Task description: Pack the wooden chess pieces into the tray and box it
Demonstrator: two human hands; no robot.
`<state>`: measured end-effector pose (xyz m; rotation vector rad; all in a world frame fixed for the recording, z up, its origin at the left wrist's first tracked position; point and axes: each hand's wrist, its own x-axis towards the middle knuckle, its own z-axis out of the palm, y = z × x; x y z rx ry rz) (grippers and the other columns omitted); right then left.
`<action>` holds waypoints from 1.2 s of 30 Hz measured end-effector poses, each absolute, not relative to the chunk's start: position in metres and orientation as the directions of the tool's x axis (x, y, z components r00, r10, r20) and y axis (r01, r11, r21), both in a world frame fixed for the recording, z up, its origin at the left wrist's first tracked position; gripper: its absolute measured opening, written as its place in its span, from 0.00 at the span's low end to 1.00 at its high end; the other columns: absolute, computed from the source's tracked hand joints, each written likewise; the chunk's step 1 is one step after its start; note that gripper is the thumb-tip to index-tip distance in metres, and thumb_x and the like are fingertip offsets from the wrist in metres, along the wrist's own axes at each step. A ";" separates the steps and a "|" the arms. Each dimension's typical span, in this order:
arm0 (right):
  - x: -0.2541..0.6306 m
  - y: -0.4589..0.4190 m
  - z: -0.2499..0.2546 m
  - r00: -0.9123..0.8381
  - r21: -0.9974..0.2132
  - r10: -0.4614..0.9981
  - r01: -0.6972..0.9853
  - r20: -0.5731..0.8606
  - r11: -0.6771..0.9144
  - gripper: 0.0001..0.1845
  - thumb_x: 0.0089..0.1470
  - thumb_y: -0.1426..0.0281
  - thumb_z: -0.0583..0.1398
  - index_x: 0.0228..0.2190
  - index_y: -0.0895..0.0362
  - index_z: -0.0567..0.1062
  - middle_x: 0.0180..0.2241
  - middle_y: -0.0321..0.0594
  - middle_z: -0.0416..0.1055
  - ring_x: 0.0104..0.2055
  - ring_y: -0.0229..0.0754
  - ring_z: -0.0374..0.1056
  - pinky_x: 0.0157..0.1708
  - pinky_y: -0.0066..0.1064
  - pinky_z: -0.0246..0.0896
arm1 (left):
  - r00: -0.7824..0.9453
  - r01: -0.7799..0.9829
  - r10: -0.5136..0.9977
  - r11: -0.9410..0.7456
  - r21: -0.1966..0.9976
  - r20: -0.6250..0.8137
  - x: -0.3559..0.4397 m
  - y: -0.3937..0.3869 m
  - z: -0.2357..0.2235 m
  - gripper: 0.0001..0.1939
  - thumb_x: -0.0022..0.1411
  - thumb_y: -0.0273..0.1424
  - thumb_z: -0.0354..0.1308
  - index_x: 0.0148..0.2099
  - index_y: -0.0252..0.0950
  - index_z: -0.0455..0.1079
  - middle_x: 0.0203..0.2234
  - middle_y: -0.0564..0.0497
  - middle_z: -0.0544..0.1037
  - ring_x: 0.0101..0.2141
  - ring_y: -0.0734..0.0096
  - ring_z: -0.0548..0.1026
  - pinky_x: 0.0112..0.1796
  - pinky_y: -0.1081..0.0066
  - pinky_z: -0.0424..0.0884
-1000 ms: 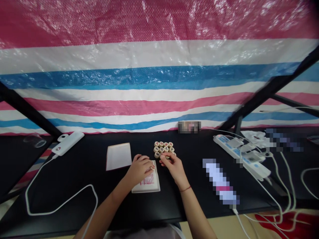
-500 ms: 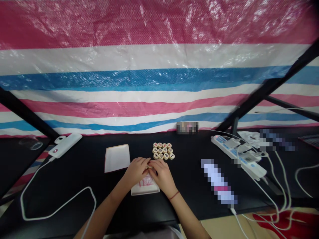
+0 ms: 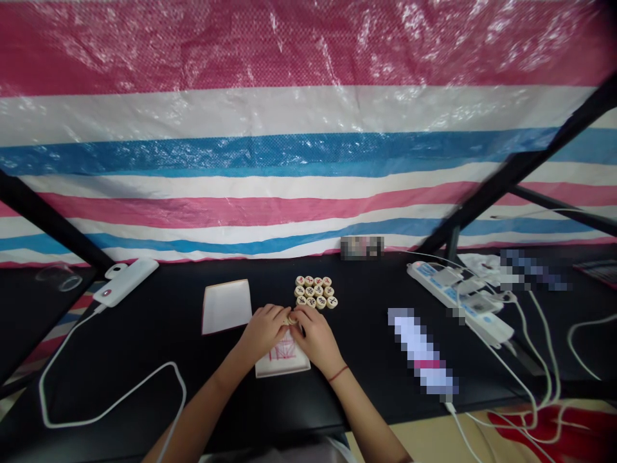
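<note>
Over the far end of a shallow white box tray [image 3: 283, 371] with red lines on its paper, my two hands meet. My left hand [image 3: 264, 329] is closed, its fingertips on small pale xiangqi pieces [image 3: 292, 317]. From the other side my right hand [image 3: 313, 332] curls its fingers round the same pieces. How many they hold is hidden by the fingers. Just beyond my right hand, round xiangqi pieces [image 3: 318, 291] lie in neat rows, the far row with red characters, the nearer ones with black. An empty white box lid [image 3: 227, 306] lies to the left.
On the black table [image 3: 357, 379] a white power bank [image 3: 126, 283] with a cable lies at left. At right are a blurred-out phone-like object [image 3: 424, 354] and a power strip [image 3: 457, 302] with plugs and cables. A striped plastic sheet [image 3: 241, 161] hangs behind.
My fingers have shifted slightly around the pieces, and a round one shows more clearly between them. The box tray sits a touch further right. The rows of pieces stay as they were.
</note>
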<state>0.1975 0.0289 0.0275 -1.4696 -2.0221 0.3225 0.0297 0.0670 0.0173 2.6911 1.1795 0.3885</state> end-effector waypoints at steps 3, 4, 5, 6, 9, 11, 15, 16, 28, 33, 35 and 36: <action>0.198 0.029 0.029 -0.205 -0.522 0.924 0.776 0.324 0.355 0.13 0.50 0.81 0.55 0.35 0.55 0.73 0.40 0.43 0.72 0.43 0.46 0.68 0.43 0.35 0.63 | 0.650 0.692 0.740 -0.671 0.268 0.174 0.030 0.068 0.017 0.17 0.66 0.29 0.50 0.57 0.37 0.65 0.46 0.46 0.76 0.46 0.60 0.71 0.44 0.62 0.68; 0.198 0.029 0.029 -0.204 -0.520 0.924 0.778 0.323 0.353 0.13 0.50 0.82 0.55 0.35 0.54 0.72 0.40 0.42 0.72 0.42 0.45 0.68 0.43 0.35 0.63 | 0.650 0.691 0.739 -0.672 0.267 0.176 0.030 0.068 0.017 0.17 0.66 0.29 0.50 0.57 0.38 0.65 0.46 0.46 0.76 0.46 0.60 0.71 0.44 0.62 0.68; 0.198 0.029 0.029 -0.201 -0.518 0.925 0.781 0.322 0.350 0.13 0.50 0.82 0.55 0.34 0.54 0.72 0.40 0.42 0.72 0.42 0.45 0.68 0.43 0.35 0.63 | 0.652 0.690 0.738 -0.673 0.265 0.176 0.030 0.068 0.017 0.17 0.66 0.29 0.49 0.57 0.38 0.65 0.46 0.46 0.76 0.46 0.60 0.71 0.44 0.62 0.68; 0.198 0.029 0.029 -0.198 -0.516 0.927 0.784 0.320 0.345 0.13 0.50 0.82 0.55 0.34 0.54 0.72 0.40 0.43 0.72 0.42 0.45 0.68 0.43 0.35 0.63 | 0.653 0.691 0.737 -0.674 0.263 0.174 0.030 0.068 0.017 0.18 0.67 0.29 0.49 0.57 0.38 0.65 0.46 0.46 0.76 0.46 0.60 0.71 0.44 0.62 0.68; 0.198 0.027 0.031 -0.195 -0.530 0.932 0.778 0.306 0.337 0.12 0.50 0.81 0.55 0.34 0.54 0.72 0.40 0.42 0.72 0.43 0.45 0.68 0.43 0.35 0.63 | 0.653 0.695 0.739 -0.671 0.260 0.164 0.031 0.067 0.017 0.18 0.66 0.29 0.50 0.57 0.37 0.65 0.46 0.46 0.76 0.46 0.60 0.71 0.44 0.62 0.68; 0.201 0.027 0.034 -0.199 -0.574 0.931 0.742 0.305 0.346 0.09 0.51 0.79 0.56 0.34 0.54 0.71 0.40 0.42 0.72 0.43 0.45 0.68 0.44 0.35 0.64 | 0.652 0.695 0.741 -0.669 0.262 0.160 0.032 0.066 0.018 0.18 0.66 0.29 0.51 0.57 0.37 0.65 0.46 0.46 0.75 0.46 0.59 0.71 0.43 0.61 0.68; 0.214 0.038 0.042 -0.125 -0.639 0.927 0.691 0.354 0.337 0.07 0.55 0.72 0.56 0.37 0.54 0.71 0.40 0.42 0.71 0.43 0.44 0.68 0.45 0.33 0.64 | 0.641 0.695 0.748 -0.661 0.283 0.174 0.033 0.064 0.020 0.18 0.65 0.31 0.53 0.57 0.38 0.65 0.44 0.47 0.75 0.46 0.60 0.71 0.43 0.62 0.68; 0.218 0.045 0.045 -0.087 -0.632 0.927 0.708 0.364 0.315 0.07 0.56 0.72 0.56 0.38 0.55 0.71 0.40 0.43 0.71 0.43 0.44 0.69 0.45 0.33 0.64 | 0.634 0.700 0.753 -0.655 0.283 0.174 0.034 0.063 0.020 0.18 0.65 0.31 0.53 0.57 0.39 0.65 0.43 0.47 0.76 0.45 0.61 0.71 0.42 0.63 0.67; 0.199 0.148 0.058 0.027 -0.261 0.997 0.964 -0.074 -0.046 0.13 0.57 0.67 0.57 0.42 0.58 0.74 0.40 0.49 0.75 0.41 0.48 0.73 0.38 0.33 0.61 | 0.587 0.737 0.777 -0.629 0.248 0.228 0.042 0.062 0.015 0.13 0.68 0.32 0.51 0.52 0.42 0.69 0.39 0.50 0.77 0.41 0.64 0.72 0.40 0.65 0.67; 0.203 0.160 0.055 0.000 -0.238 0.989 0.971 -0.147 -0.036 0.11 0.51 0.70 0.61 0.38 0.58 0.76 0.38 0.51 0.77 0.42 0.50 0.73 0.37 0.33 0.62 | 0.593 0.752 0.788 -0.616 0.236 0.168 0.046 0.058 0.019 0.14 0.67 0.31 0.52 0.54 0.42 0.68 0.39 0.50 0.77 0.42 0.63 0.72 0.40 0.64 0.67; 0.204 0.163 0.057 -0.002 -0.248 0.988 0.968 -0.157 -0.038 0.10 0.49 0.72 0.63 0.37 0.59 0.77 0.39 0.52 0.77 0.42 0.50 0.74 0.38 0.33 0.63 | 0.594 0.747 0.788 -0.615 0.252 0.163 0.047 0.057 0.022 0.14 0.67 0.31 0.52 0.54 0.42 0.68 0.40 0.50 0.77 0.42 0.63 0.72 0.41 0.64 0.67; 0.205 0.164 0.059 0.000 -0.260 0.988 0.965 -0.157 -0.041 0.10 0.49 0.73 0.63 0.37 0.59 0.77 0.39 0.53 0.77 0.43 0.51 0.74 0.38 0.33 0.63 | 0.596 0.738 0.783 -0.622 0.262 0.180 0.046 0.057 0.023 0.15 0.66 0.33 0.53 0.55 0.43 0.68 0.42 0.49 0.76 0.44 0.62 0.71 0.42 0.64 0.67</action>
